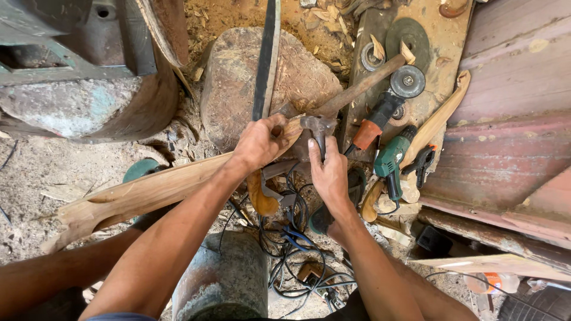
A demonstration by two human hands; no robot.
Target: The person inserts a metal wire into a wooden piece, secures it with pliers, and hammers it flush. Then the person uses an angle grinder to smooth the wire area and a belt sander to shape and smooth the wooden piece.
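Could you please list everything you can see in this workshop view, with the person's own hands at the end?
Wooden piece: one, light brown, long, across the stump.
Adze: one, wooden handle, dark metal head on the wooden piece.
Stump: one, brown, upper centre.
Angle grinder: one, orange and black, right of the stump.
Power tool: one, green, beside the angle grinder.
Cables: several, black, bottom centre.
Left hand: grip shut on the wooden piece.
Right hand: fingers at the adze head.

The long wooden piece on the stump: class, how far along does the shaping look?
Done: the long wooden piece is already roughed out, with chips littering the ground. In hand: the left hand steadies it on the stump while the right hand holds the adze-like tool. Left: its surface looks rough; the grinders lie unused.
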